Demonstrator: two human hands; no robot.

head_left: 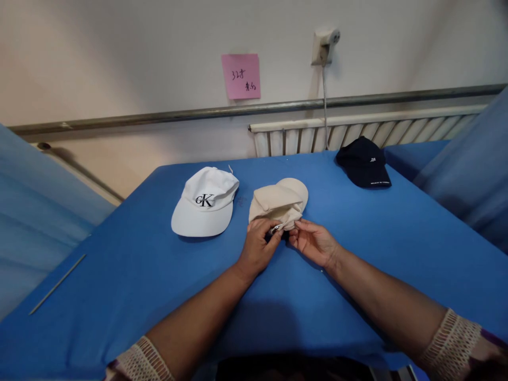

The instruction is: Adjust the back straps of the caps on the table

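Observation:
A beige baseball cap (278,198) lies on the blue-covered table with its brim pointing away from me. At its near edge, by the strap and a small dark buckle, my left hand (260,241) is closed, pinching the cap. My right hand (313,241) grips the fabric just to the right of the buckle, thumb and fingers pressed together. Left of the beige cap sits a white cap (206,198) with dark letters on its front, its brim toward me. Farther off to the right rests a navy cap (363,161) with small white marks.
A thin stick (57,284) lies on the blue sheet (166,296) at the left. Behind the table are a radiator (293,138), a metal rail (190,114), a pink note (241,76) and a socket (320,48) with a hanging cord. Blue curtains (43,211) flank both sides.

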